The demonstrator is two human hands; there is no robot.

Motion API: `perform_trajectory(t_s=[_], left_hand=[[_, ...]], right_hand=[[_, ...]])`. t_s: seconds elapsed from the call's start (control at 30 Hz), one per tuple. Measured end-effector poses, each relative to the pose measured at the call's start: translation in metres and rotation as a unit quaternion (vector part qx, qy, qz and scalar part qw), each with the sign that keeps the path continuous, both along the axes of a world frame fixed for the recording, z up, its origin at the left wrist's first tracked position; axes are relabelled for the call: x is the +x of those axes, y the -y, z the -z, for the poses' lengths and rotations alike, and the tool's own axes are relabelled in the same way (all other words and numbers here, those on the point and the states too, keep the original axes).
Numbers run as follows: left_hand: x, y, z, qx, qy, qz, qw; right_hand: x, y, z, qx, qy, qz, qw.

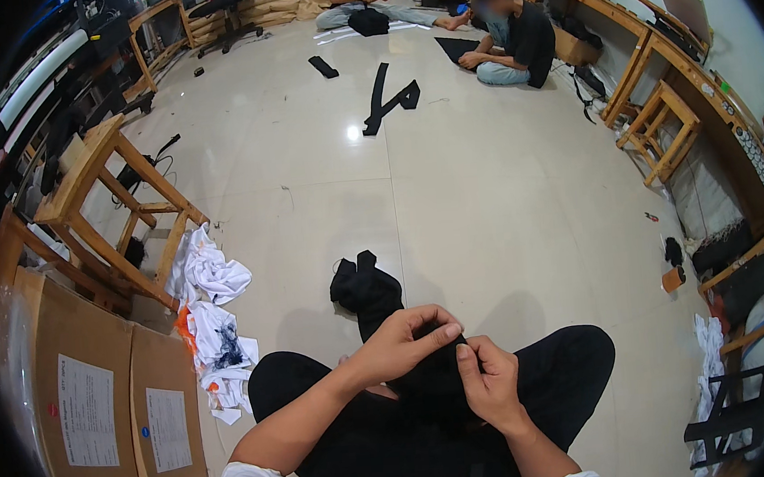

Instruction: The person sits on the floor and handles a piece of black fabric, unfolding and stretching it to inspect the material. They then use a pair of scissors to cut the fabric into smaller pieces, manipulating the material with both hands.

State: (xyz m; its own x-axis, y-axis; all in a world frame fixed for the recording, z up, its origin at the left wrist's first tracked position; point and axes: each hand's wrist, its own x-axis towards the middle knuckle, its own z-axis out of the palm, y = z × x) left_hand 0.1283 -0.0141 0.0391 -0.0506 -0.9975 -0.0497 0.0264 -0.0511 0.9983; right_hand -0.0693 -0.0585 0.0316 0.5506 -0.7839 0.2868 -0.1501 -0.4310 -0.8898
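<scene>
- While we sit cross-legged on the pale tiled floor [488, 212], we hold a black garment [373, 293] that runs from our lap out onto the tiles ahead of our knees.
- It looks to us like soft, light knit cloth: limp, easy to crumple, not slippery and not fragile, though it will sag wherever we leave it unsupported. We judge a hem or seam edge the best place to pinch it, since a fold in the middle would simply slide and bunch.
- Our left hand [399, 345] has its fingers curled together and pinched down on the top edge of the cloth, thumb underneath.
- Our right hand [492, 382] closes on the same bunched edge just beside the left, thumb pointing up and pressing the fabric against the fingers; the two hands are touching or nearly so.
- Beyond our fingers the garment lies free, its far end crumpled on the floor.
- To our left lie white printed shirts [213, 314] in a loose heap, near a wooden stool [102, 216] and cardboard boxes [99, 404].
- Farther off, black fabric strips [389, 99] lie on the tiles, and two other people [510, 40] sit working at the far end of the room.
</scene>
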Motion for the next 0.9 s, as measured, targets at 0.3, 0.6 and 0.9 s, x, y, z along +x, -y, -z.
perform_trajectory(t_s=[0.3, 0.6, 0.9], left_hand=[[-0.006, 0.001, -0.002, -0.011, 0.010, -0.016, 1.000], [-0.001, 0.003, -0.005, -0.111, 0.164, -0.102, 0.975], [-0.027, -0.008, -0.001, 0.073, 0.047, 0.195, 0.977]], right_hand=[[-0.002, 0.004, -0.005, 0.030, -0.005, 0.013, 0.999], [0.007, -0.004, 0.013, 0.250, 0.118, -0.009, 0.961], [0.030, 0.046, -0.038, 0.361, 0.266, 0.058, 0.892]])
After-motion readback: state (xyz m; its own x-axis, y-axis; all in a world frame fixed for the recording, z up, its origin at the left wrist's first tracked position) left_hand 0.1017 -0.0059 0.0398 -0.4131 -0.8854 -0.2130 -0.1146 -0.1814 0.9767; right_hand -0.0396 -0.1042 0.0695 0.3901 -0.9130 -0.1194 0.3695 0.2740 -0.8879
